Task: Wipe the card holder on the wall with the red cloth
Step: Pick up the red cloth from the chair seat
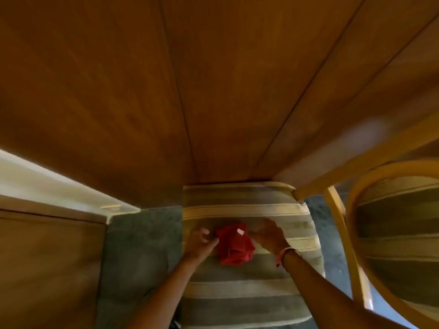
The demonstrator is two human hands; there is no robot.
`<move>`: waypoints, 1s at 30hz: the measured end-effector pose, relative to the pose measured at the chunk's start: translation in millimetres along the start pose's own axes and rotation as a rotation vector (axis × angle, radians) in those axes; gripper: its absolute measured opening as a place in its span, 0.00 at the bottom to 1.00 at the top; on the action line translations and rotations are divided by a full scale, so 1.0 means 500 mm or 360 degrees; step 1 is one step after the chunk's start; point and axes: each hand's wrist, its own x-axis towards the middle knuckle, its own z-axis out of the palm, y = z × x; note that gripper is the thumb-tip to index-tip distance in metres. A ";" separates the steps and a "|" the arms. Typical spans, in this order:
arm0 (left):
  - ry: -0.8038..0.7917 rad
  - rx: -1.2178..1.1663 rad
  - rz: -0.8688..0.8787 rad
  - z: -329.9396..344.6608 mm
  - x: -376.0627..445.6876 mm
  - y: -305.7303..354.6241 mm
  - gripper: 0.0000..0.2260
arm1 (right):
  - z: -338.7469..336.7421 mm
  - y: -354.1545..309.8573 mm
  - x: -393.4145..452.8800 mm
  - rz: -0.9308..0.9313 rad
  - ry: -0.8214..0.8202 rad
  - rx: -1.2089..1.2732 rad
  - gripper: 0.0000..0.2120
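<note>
A crumpled red cloth (234, 245) with a small white tag lies on a striped chair seat (247, 293) below me. My left hand (200, 241) is at the cloth's left edge, fingers loosely curled and touching it. My right hand (268, 233) is at the cloth's right edge, fingers spread and blurred; whether either hand grips the cloth is unclear. A light band sits on my right wrist. The card holder is not in view.
A wood-panelled wall (213, 91) fills the upper frame. A second striped chair with a curved wooden frame (392, 245) stands to the right. A wooden cabinet (47, 269) and a pale ledge (59, 191) are at the left. Grey carpet (142, 245) covers the floor.
</note>
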 end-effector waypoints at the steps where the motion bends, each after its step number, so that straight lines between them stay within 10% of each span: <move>1: -0.0007 -0.0078 -0.0062 0.019 0.011 -0.015 0.20 | 0.017 0.017 0.016 0.0073 0.0004 0.0093 0.23; 5: 0.0034 -0.0479 -0.0261 0.086 0.034 -0.049 0.17 | 0.095 0.074 0.045 0.0293 0.0026 0.0244 0.35; 12: -0.0020 -0.0880 -0.0237 0.079 0.013 -0.038 0.10 | 0.131 0.053 0.032 0.0332 -0.0037 0.0746 0.25; 30: 0.0362 -0.0864 0.1322 -0.506 -0.405 0.300 0.12 | -0.054 -0.600 -0.391 -0.1107 -0.0215 0.1150 0.21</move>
